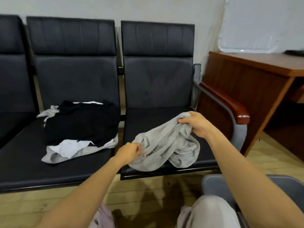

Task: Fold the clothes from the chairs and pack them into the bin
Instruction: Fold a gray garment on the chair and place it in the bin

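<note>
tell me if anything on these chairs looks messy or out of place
Yes: on the middle seat a black garment lies crumpled over grey and white pieces that stick out askew at its front and left. The grey garment on the right seat is bunched, not yet folded.

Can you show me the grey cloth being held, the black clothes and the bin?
grey cloth (166, 142): head view, middle of its bunched folds.
black clothes (82, 122): head view, top of the pile.
bin (213, 183): head view, its grey wall near the corner.
</note>
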{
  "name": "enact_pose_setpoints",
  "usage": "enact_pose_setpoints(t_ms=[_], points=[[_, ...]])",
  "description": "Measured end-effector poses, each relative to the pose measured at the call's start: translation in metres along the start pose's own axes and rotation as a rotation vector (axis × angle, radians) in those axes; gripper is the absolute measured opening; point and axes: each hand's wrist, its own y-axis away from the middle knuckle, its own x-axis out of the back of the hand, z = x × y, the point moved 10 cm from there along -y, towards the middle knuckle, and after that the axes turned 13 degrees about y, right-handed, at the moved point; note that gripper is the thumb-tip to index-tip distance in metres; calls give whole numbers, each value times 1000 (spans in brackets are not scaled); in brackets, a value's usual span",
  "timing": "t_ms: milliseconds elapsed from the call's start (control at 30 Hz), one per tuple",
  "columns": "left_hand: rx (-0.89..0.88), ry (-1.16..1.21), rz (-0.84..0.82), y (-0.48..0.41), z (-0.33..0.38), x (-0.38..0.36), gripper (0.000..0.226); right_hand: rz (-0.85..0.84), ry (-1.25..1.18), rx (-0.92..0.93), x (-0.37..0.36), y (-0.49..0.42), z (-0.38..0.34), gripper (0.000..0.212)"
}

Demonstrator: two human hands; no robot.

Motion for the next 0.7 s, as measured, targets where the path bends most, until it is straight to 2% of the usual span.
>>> enact_pose_setpoints(t_ms=[100,167,233,267,367,433,533,600,633,700], points=[[44,92,70,8,18,22,15,-8,110,68,12,15,-38,23],[111,365,266,17,23,55,22,35,233,119,21,23,-60,26],[139,665,423,26,26,90,18,100,429,175,31,30,-80,30],[125,737,474,29,29,108,16,131,535,198,37,33,-89,29],[96,798,571,34,37,161,31,195,769,249,57,34,-105,23],[101,692,604,37,41,189,27,261,836,258,74,31,-111,22],[60,376,475,27,53,206,27,291,699,233,89,23,-111,23],[61,262,394,22,55,205,16,251,561,200,87,16,-106,21],[90,298,408,24,54,207,19,223,490,173,84,13,-103,21],[154,661,438,27,48,208,24,138,255,94,75,8,-94,20]])
